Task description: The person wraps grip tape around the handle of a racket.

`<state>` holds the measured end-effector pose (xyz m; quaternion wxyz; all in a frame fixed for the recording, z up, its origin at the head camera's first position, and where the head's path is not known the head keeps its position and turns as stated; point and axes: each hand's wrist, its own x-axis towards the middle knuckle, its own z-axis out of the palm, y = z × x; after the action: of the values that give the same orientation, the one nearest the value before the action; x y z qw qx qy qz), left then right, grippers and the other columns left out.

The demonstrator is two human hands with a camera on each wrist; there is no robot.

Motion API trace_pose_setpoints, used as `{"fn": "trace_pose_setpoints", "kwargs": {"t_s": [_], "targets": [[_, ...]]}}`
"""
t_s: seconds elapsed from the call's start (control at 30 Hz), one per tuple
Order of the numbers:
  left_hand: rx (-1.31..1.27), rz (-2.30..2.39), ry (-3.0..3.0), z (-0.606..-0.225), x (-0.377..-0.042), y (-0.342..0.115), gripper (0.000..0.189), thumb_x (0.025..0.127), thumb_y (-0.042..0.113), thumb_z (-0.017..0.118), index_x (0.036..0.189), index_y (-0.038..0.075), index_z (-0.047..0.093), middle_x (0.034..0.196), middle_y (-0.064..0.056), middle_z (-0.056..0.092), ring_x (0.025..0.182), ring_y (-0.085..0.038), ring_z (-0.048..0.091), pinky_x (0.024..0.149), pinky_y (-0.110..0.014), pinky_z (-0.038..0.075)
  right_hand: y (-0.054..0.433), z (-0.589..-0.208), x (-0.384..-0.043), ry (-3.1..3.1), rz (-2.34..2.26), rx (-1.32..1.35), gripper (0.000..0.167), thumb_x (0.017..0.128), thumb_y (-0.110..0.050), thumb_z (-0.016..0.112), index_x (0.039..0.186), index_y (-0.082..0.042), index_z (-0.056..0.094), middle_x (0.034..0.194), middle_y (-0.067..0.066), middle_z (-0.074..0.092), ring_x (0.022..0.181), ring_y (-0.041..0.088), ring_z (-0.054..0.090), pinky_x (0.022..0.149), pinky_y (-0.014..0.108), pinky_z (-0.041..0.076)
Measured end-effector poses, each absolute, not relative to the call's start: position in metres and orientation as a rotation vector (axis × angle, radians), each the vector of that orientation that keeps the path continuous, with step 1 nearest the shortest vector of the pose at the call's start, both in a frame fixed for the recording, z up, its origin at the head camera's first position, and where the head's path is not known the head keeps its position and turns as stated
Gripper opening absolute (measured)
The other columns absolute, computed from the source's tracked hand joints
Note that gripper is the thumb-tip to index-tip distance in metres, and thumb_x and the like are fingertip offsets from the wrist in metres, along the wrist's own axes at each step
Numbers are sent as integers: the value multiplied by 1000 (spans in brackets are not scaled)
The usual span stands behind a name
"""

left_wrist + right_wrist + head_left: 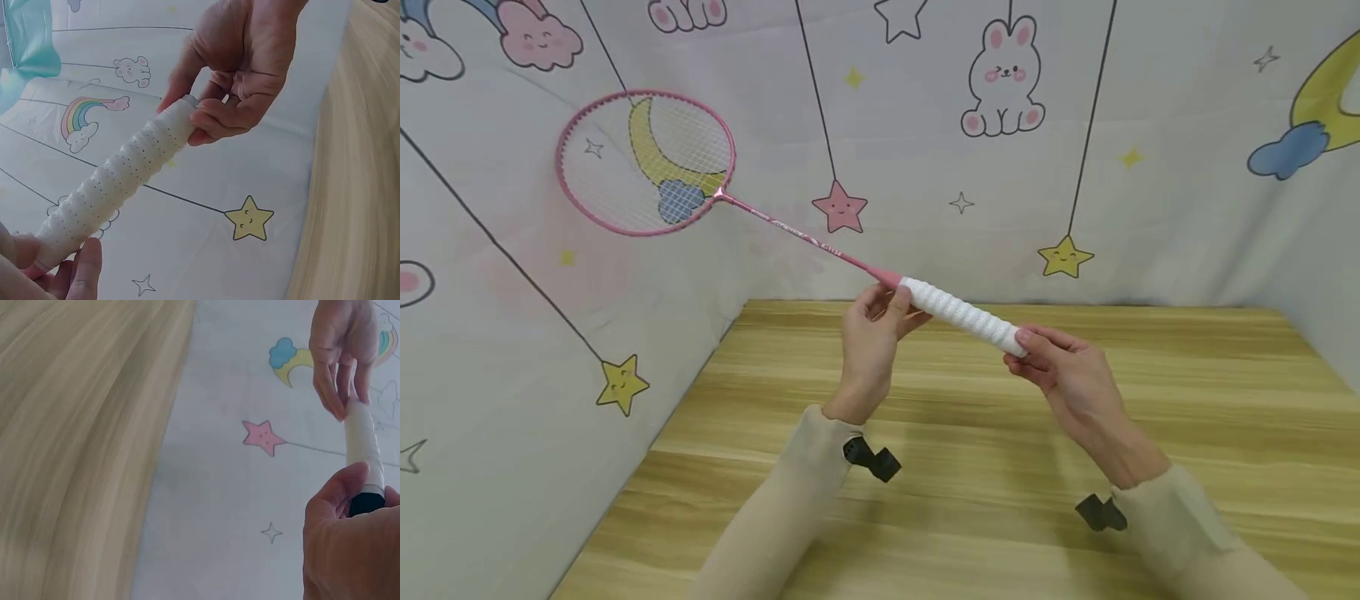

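A pink badminton racket (pixel 808 239) is held up above the table, its strung head tilted to the upper left. White, ridged grip tape (pixel 119 181) dotted with small holes covers its handle. My left hand (pixel 871 346) pinches the handle's upper end, where the white wrap meets the pink cone. At the butt end, my right hand (pixel 1071 379) pinches the handle between thumb and fingers. In the right wrist view the dark butt cap (pixel 366 504) shows beside the right thumb.
Below the hands spreads a wood-grain table (pixel 955 500). White cloth (pixel 917 150) printed with stars, bunnies and moons hangs behind it and along the sides. A teal piece of fabric (pixel 34 53) appears at a corner of the left wrist view.
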<state>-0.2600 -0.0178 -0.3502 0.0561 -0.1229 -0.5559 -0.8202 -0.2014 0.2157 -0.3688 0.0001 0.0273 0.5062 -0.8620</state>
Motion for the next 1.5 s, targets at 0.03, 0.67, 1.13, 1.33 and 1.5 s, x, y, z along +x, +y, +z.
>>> {"fn": "trace_pose_setpoints", "kwargs": {"t_s": [0.03, 0.67, 1.13, 1.33, 1.5], "targets": [[-346, -2507, -1674, -352, -262, -18, 28, 110, 7, 62, 134, -9, 65, 109, -6, 72, 94, -14, 77, 92, -35, 67, 220, -370, -202, 1607, -2694, 92, 19, 104, -7, 72, 94, -14, 87, 97, 0, 81, 78, 14, 79, 80, 24, 66], [241, -2879, -1516, -405, -283, -10, 18, 109, 4, 64, 120, -9, 69, 106, -13, 71, 87, -14, 81, 92, -27, 66, 296, -397, -226, 1864, -2462, 179, 15, 105, -19, 73, 98, -27, 85, 101, -8, 76, 82, 8, 73, 80, 20, 63], [568, -2903, -1505, -441, -297, -1, 31, 110, -3, 58, 136, -18, 62, 122, -27, 70, 111, -28, 80, 95, -27, 65, 320, -419, -254, 2021, -2196, 280, 14, 111, -18, 63, 105, -15, 76, 88, -9, 77, 81, 4, 70, 76, 19, 61], [610, -2907, -1477, -451, -302, -1, 35, 109, -5, 58, 142, -17, 59, 120, -24, 67, 122, -33, 77, 97, -28, 64, 324, -427, -257, 2088, -2087, 327, 28, 113, -19, 59, 132, 1, 59, 92, -10, 72, 84, 3, 69, 78, 18, 60], [643, -2899, -1529, -457, -305, -2, 34, 111, -1, 57, 142, -15, 61, 119, -21, 67, 127, -31, 75, 99, -27, 63, 325, -430, -262, 2157, -1985, 340, 37, 114, -20, 56, 141, 5, 54, 92, -13, 70, 84, 1, 68, 77, 18, 60]]}}
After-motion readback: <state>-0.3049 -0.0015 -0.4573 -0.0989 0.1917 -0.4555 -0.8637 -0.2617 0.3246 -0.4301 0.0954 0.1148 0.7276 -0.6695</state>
